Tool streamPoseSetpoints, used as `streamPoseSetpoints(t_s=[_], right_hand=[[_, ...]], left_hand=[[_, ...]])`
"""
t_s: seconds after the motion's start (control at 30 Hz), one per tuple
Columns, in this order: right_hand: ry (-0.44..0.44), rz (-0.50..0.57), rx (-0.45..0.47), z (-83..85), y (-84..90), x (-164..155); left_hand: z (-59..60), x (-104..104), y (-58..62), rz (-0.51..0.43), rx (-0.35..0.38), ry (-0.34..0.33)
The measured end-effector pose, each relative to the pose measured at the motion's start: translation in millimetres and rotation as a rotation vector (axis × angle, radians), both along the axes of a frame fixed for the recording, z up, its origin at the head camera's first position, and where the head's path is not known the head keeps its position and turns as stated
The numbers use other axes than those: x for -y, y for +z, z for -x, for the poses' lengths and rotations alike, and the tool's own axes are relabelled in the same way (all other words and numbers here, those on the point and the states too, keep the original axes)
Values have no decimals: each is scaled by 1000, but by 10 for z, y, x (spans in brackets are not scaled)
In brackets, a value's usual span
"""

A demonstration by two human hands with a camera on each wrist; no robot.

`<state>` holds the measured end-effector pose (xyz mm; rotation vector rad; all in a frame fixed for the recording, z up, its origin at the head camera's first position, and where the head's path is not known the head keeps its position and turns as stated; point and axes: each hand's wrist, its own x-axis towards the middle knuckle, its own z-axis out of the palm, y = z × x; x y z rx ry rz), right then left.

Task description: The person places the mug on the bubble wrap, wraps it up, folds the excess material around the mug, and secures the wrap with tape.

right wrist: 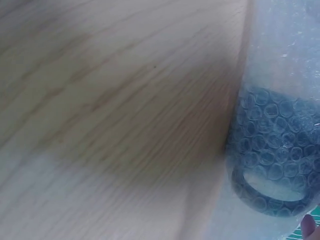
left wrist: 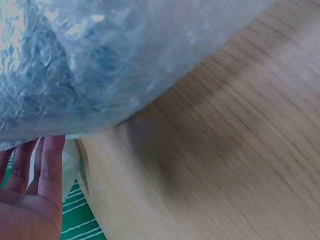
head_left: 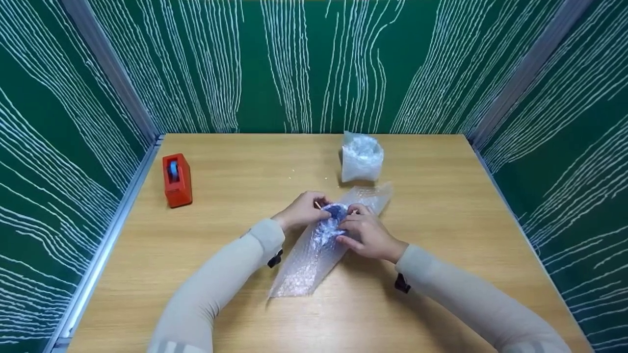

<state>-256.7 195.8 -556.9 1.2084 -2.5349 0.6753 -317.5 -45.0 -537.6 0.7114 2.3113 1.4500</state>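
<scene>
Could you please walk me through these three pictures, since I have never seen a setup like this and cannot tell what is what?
No machine here: a person works with two bare hands. The wide picture comes from a camera on the person's head, looking down at a wooden table. The two close-ups come from cameras worn on each wrist.

In the head view the left hand and right hand hold a dark blue object being rolled in a sheet of bubble wrap. The right wrist view shows that object through the bubbles; it has a loop like a handle, perhaps a mug.

Also on the table: a red tape dispenser at the left and a finished-looking bubble-wrapped bundle farther back.
</scene>
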Motion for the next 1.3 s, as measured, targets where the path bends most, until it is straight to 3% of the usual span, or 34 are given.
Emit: streamPoseSetpoints(t_s=[0.27,0.47,0.67,0.83,1.03,1.3], right_hand=[[26,-21,24,42,-22,31],[88,-4,15,83,-39,50],[115,55,72,69,-77,46],[103,139,105,59,-94,31],[46,172,49,50,-85,36],[-28,207,-53,44,-117,62]], left_hand=[[12,9,-16,16,6,-8],[7,7,-22,-21,53,-6],[10,37,-42,-38,44,-16],[-5,56,-36,-23,37,15],[-53,80,-7,-22,27,65],[-45,129,-8,-18,-43,94]])
